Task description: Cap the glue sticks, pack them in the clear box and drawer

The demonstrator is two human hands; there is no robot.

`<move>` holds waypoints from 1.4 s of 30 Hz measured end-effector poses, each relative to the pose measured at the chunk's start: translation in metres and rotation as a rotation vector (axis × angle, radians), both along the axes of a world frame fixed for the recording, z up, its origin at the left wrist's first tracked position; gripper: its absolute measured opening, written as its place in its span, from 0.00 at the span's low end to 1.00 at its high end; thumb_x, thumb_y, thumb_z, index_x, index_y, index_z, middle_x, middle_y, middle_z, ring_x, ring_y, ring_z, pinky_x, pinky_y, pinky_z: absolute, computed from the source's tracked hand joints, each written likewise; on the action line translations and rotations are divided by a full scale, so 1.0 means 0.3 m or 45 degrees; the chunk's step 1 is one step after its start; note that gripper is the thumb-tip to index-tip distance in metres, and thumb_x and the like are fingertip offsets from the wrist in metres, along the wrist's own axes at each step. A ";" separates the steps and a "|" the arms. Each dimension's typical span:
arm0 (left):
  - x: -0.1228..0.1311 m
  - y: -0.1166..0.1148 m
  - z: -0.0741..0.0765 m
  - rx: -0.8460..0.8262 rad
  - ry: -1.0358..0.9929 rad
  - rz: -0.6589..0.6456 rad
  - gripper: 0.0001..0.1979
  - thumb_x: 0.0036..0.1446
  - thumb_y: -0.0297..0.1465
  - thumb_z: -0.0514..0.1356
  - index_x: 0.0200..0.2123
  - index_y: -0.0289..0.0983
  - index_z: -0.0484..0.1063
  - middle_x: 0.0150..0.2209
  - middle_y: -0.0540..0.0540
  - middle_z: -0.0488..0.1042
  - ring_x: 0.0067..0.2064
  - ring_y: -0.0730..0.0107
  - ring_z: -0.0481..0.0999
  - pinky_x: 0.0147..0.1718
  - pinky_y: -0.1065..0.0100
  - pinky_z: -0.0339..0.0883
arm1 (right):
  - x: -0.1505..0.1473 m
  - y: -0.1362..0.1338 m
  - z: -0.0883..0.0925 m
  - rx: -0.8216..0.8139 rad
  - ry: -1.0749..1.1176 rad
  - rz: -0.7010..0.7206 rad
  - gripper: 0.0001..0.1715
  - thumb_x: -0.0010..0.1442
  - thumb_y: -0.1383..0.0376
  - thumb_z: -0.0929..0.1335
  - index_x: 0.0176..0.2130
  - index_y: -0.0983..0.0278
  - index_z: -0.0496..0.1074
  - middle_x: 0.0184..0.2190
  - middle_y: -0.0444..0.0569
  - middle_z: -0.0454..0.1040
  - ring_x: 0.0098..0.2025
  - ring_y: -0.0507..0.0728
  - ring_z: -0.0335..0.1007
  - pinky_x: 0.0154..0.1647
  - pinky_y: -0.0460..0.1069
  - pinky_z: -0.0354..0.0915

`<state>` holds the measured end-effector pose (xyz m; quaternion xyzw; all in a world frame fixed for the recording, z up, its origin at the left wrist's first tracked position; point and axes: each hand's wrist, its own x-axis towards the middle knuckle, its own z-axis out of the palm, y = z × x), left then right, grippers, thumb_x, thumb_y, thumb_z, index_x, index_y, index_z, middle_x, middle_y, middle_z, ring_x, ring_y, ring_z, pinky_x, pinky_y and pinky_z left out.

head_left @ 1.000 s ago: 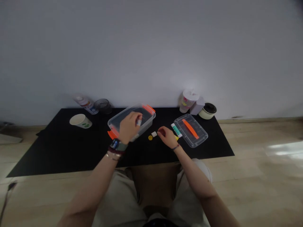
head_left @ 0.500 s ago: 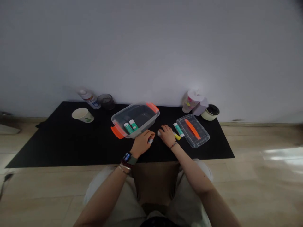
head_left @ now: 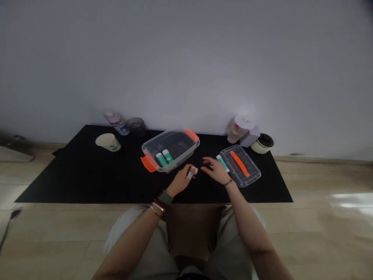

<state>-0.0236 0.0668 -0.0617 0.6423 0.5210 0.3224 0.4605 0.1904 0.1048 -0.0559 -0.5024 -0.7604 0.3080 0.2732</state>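
Observation:
A clear plastic box with orange clips stands mid-table. Inside it, at the left end, lie two green-and-white glue sticks. In front of the box my left hand is closed on a small white-capped stick, mostly hidden by the fingers. My right hand is to the right, its fingers apart and nothing visible between them. Just beyond it another green-and-white stick lies against the clear lid, which has an orange handle.
On the black table a paper cup, a spray bottle and a dark glass bowl stand at the left. A patterned cup, a pale box and a lidded pot stand at the back right.
My right hand has lifted off the white-and-yellow stick on the table and opened; that stick no longer shows there. A white cap now shows at my left hand's fingertips. The view has shifted slightly.

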 end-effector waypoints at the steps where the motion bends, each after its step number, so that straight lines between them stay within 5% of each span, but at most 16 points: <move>1: 0.001 0.001 -0.001 -0.021 -0.018 0.013 0.19 0.67 0.46 0.48 0.45 0.38 0.67 0.39 0.43 0.78 0.36 0.64 0.81 0.37 0.63 0.72 | 0.040 0.023 0.008 0.017 -0.102 -0.148 0.21 0.62 0.62 0.70 0.54 0.66 0.72 0.44 0.55 0.78 0.47 0.58 0.74 0.51 0.53 0.67; 4: 0.001 0.004 -0.009 -0.042 -0.050 0.036 0.19 0.66 0.47 0.48 0.46 0.38 0.67 0.39 0.44 0.77 0.35 0.64 0.80 0.35 0.63 0.72 | 0.145 0.080 0.021 0.005 -0.510 -0.533 0.17 0.64 0.63 0.67 0.51 0.68 0.74 0.46 0.59 0.77 0.51 0.63 0.72 0.51 0.55 0.65; 6: 0.000 0.007 -0.012 -0.041 -0.069 0.044 0.19 0.66 0.47 0.49 0.46 0.38 0.67 0.39 0.44 0.77 0.34 0.65 0.80 0.35 0.64 0.72 | 0.182 0.097 0.020 -0.101 -0.736 -0.617 0.20 0.65 0.60 0.67 0.52 0.68 0.74 0.49 0.60 0.76 0.54 0.65 0.70 0.51 0.54 0.65; 12: 0.001 0.013 -0.011 -0.036 -0.112 0.074 0.21 0.65 0.48 0.50 0.46 0.38 0.68 0.39 0.44 0.76 0.34 0.65 0.80 0.35 0.64 0.72 | 0.161 0.108 0.004 -0.315 -1.005 -0.622 0.26 0.65 0.51 0.66 0.55 0.65 0.71 0.54 0.57 0.73 0.57 0.65 0.68 0.48 0.53 0.65; 28: -0.003 0.014 0.003 -0.036 -0.220 0.102 0.23 0.63 0.50 0.53 0.45 0.37 0.69 0.39 0.44 0.76 0.32 0.67 0.79 0.34 0.65 0.71 | 0.116 0.114 -0.011 -0.157 -1.100 -0.498 0.21 0.65 0.58 0.67 0.51 0.69 0.73 0.53 0.61 0.73 0.57 0.64 0.66 0.52 0.53 0.63; 32: -0.005 0.015 0.007 -0.047 -0.251 0.120 0.23 0.62 0.50 0.54 0.45 0.36 0.69 0.38 0.45 0.76 0.32 0.67 0.79 0.33 0.65 0.70 | 0.121 0.111 -0.001 -0.130 -0.913 -0.583 0.18 0.66 0.60 0.66 0.49 0.71 0.71 0.47 0.63 0.76 0.52 0.65 0.72 0.50 0.54 0.64; 35: -0.006 0.019 0.010 -0.060 -0.293 0.139 0.23 0.61 0.51 0.54 0.45 0.37 0.69 0.36 0.45 0.76 0.31 0.68 0.78 0.32 0.66 0.69 | 0.122 0.098 0.009 -0.044 -0.444 -0.613 0.18 0.66 0.59 0.64 0.50 0.69 0.68 0.46 0.61 0.76 0.49 0.62 0.74 0.48 0.54 0.66; 39: -0.002 0.028 0.010 -0.131 -0.398 0.188 0.25 0.59 0.53 0.56 0.44 0.37 0.69 0.36 0.45 0.77 0.31 0.68 0.77 0.31 0.67 0.67 | 0.072 0.042 0.019 -0.209 0.357 -0.341 0.24 0.66 0.49 0.61 0.51 0.64 0.63 0.35 0.49 0.75 0.35 0.55 0.75 0.36 0.49 0.69; 42: 0.003 0.033 0.009 -0.172 -0.483 0.233 0.26 0.59 0.55 0.54 0.42 0.37 0.68 0.36 0.44 0.78 0.30 0.69 0.77 0.30 0.68 0.67 | 0.005 -0.016 0.025 -0.472 0.541 -0.063 0.27 0.65 0.46 0.60 0.52 0.62 0.63 0.22 0.38 0.66 0.23 0.51 0.66 0.24 0.45 0.63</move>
